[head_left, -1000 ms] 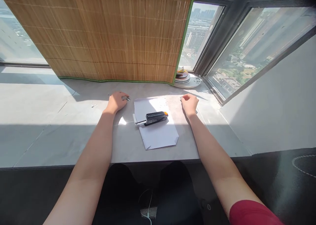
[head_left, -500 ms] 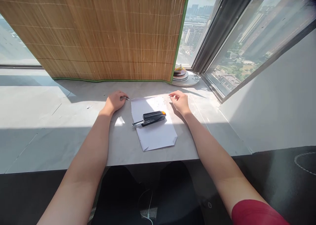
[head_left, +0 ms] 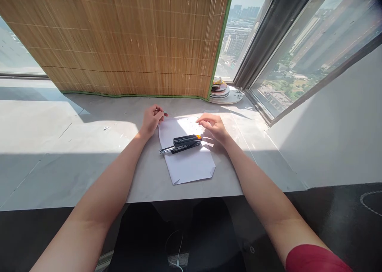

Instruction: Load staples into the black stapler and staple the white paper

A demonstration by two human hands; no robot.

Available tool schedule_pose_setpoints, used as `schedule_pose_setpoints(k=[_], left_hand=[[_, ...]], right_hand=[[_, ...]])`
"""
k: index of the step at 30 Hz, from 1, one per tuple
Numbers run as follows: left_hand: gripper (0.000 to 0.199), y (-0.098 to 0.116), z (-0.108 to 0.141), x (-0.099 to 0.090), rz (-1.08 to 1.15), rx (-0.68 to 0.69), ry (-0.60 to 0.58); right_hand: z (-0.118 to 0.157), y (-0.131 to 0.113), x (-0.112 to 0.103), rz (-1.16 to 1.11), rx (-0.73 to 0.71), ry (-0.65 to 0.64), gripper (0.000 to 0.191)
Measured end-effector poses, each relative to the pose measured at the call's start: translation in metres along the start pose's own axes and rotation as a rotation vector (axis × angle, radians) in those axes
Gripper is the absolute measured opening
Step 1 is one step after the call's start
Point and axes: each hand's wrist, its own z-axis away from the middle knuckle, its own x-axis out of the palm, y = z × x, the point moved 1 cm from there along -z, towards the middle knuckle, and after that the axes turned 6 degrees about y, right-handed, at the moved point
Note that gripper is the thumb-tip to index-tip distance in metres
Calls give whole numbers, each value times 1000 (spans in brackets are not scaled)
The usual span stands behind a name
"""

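Observation:
A black stapler (head_left: 185, 142) with an orange end lies slantwise on white paper sheets (head_left: 192, 166). Its metal tray sticks out on the left, past the paper's edge. Above the paper's top left corner, my left hand (head_left: 153, 119) is closed, pinching a small dark piece (head_left: 166, 114) too small to name. My right hand (head_left: 215, 127) hovers at the top right of the paper with its fingers stretched and apart, just above the stapler's orange end. Tiny dark specks (head_left: 192, 125) lie on the paper by its fingertips.
A bamboo blind (head_left: 134, 41) hangs behind the pale sill (head_left: 95, 140). Stacked plates (head_left: 221, 94) stand in the corner by the windows. A small white scrap (head_left: 106, 128) lies on the left. A white cable (head_left: 178, 256) hangs below, between the knees.
My left hand has moved right, to the paper's top left corner, with the dark piece. My right hand has shifted left, over the paper's top right part. The stapler stays put.

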Motion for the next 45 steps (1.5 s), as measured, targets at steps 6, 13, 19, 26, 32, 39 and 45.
schedule_pose_setpoints(k=[6,13,19,26,32,39,45], left_hand=[[16,7,2,2,114,-18,-66],[14,9,6,6,175,-68,-95],[37,10,8,4,236,-130,-98],[49,11,14,8,-17,169,-42],[38,13,23,16,-142,277,-253],[41,19,27,20,-163,264,-367],[38,23,29,20,-124,270,-350]], right_hand=[[1,-9,10,-53,-28,-527,48],[3,-12,15,-28,-3,-438,27],[-1,15,-4,-141,184,362,42],[-2,12,-2,-24,130,154,28],[-2,6,1,4,108,79,22],[-2,12,-1,-76,127,135,24],[-2,13,-2,-131,137,162,26]])
